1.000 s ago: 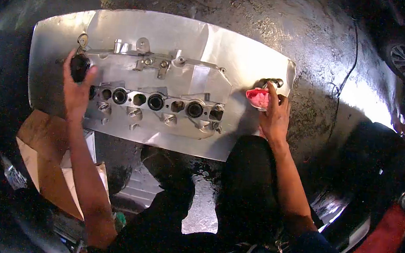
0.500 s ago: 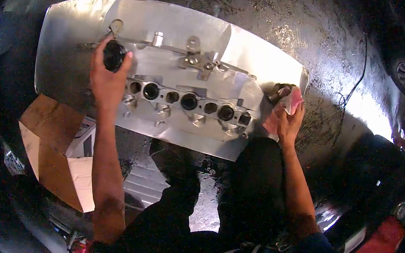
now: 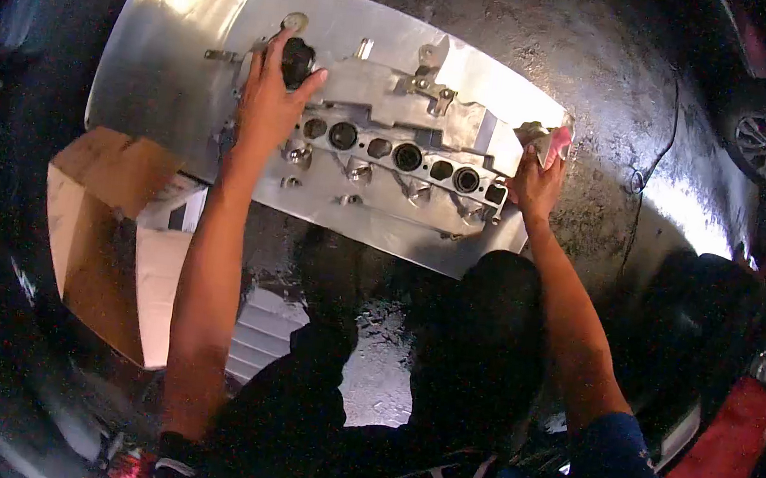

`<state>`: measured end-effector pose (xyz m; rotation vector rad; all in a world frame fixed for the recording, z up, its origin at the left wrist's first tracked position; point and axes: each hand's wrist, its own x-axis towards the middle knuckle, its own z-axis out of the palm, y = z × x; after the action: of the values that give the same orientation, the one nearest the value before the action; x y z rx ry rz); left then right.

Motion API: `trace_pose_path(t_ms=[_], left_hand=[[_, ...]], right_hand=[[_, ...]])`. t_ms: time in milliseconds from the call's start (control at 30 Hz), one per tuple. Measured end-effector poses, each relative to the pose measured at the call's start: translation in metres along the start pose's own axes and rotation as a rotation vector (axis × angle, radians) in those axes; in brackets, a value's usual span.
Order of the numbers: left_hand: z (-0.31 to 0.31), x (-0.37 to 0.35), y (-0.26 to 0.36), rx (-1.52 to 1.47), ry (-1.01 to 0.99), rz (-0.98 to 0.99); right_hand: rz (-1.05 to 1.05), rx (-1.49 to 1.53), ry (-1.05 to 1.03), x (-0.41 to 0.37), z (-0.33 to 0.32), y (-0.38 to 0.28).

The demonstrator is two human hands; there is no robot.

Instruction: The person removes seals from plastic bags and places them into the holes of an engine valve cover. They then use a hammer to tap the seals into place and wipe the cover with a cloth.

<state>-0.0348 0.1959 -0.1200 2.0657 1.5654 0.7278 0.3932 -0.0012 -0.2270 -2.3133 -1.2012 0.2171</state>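
Left hand (image 3: 269, 110) clamps a black cap (image 3: 297, 58) at ten o'clock on the engine cover (image 3: 396, 114); right hand (image 3: 535, 182) squeezes a pink rag (image 3: 553, 145) at three. The cover seems heavy and stiff: grip its ends.

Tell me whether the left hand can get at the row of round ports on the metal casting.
Probably yes: the left hand rests on the casting right beside the ports, which lie uncovered, though it grips a black cap.
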Motion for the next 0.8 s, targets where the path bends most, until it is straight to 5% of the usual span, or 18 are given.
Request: trace_pose_path(t_ms=[100, 267, 400, 500, 567, 633, 733, 767, 800], left_hand=[[0.000, -0.021, 0.000, 0.133, 0.237, 0.123], [-0.014, -0.076, 0.037, -0.087, 0.370, 0.012], [-0.019, -0.122, 0.078, -0.449, 0.070, -0.140], [-0.021, -0.142, 0.121, -0.922, -0.337, -0.124], [0.001, -0.163, 0.134, -1.356, -0.465, -0.167], [0.019, -0.182, 0.131, -1.264, -0.496, -0.261], [-0.002, -0.187, 0.114, -0.734, -0.389, -0.418], [-0.021, -0.173, 0.112, -0.524, -0.296, -0.416], [-0.041, -0.159, 0.110, -0.312, -0.210, -0.434]], right_hand=[[-0.232, -0.116, -0.024, 0.008, 0.024, 0.052], [0.105, 0.585, -0.058, 0.009, -0.006, 0.025], [0.253, 0.913, -0.054, -0.007, -0.086, -0.064], [0.223, 0.747, -0.648, -0.028, -0.141, -0.135], [-0.261, 0.534, -0.916, -0.060, -0.163, -0.186], [-0.770, 0.448, -0.965, -0.085, -0.174, -0.214], [-0.381, 0.608, -1.004, -0.062, -0.155, -0.185], [-0.086, 0.564, -0.881, -0.054, -0.147, -0.171], [-0.170, 0.369, -0.622, -0.042, -0.130, -0.138]])
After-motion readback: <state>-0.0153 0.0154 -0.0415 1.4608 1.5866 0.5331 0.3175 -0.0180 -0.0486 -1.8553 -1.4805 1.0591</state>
